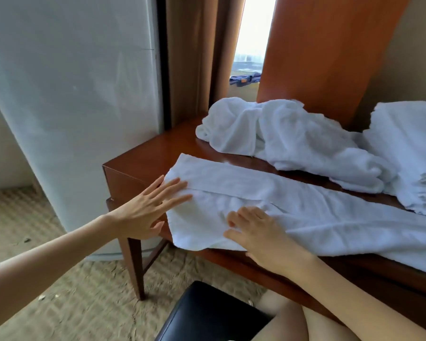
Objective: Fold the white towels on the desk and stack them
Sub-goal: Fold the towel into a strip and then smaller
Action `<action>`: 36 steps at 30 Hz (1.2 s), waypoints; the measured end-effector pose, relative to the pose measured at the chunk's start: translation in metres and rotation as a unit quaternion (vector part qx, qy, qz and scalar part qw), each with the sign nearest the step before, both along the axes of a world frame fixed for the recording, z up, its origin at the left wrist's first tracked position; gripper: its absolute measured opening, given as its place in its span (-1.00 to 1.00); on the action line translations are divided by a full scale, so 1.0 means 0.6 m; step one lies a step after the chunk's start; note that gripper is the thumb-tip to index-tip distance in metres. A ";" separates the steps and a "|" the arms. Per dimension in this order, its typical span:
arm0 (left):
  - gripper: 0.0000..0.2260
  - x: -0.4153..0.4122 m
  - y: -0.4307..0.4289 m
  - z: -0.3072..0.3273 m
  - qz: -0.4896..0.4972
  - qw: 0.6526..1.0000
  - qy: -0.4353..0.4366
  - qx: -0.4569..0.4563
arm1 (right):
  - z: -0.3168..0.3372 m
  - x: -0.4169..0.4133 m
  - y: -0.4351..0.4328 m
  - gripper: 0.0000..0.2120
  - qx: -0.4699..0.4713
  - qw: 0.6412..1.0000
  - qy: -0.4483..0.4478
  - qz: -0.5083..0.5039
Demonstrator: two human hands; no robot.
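A long white towel [317, 207], folded lengthwise, lies across the near side of the wooden counter [143, 158]. The left hand [145, 207] rests on its left end, fingers straight and spread, gripping nothing. The right hand [258, 232] presses flat on the towel's near edge, holding nothing. Behind lie a crumpled white towel [280, 139] and, at the right, another white towel [408, 143].
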State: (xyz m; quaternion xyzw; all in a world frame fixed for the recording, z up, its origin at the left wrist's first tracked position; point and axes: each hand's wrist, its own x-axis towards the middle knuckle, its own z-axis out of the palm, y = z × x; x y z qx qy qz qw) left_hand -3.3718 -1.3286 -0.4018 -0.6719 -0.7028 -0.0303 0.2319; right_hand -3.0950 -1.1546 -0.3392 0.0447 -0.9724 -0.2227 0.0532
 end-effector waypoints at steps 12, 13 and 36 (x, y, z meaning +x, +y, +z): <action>-0.26 0.038 0.000 0.006 -0.070 0.993 -0.057 0.079 | 0.087 -0.043 0.033 -0.88 -0.490 0.867 0.065 -0.064; -0.38 0.043 0.000 0.013 -0.072 0.984 -0.121 0.105 | 0.101 -0.052 0.046 -0.89 -0.513 0.854 0.063 -0.061; -0.68 0.019 0.004 0.036 -0.014 0.959 -0.184 0.213 | 0.097 -0.234 0.140 -0.24 -0.589 0.794 -0.057 -0.137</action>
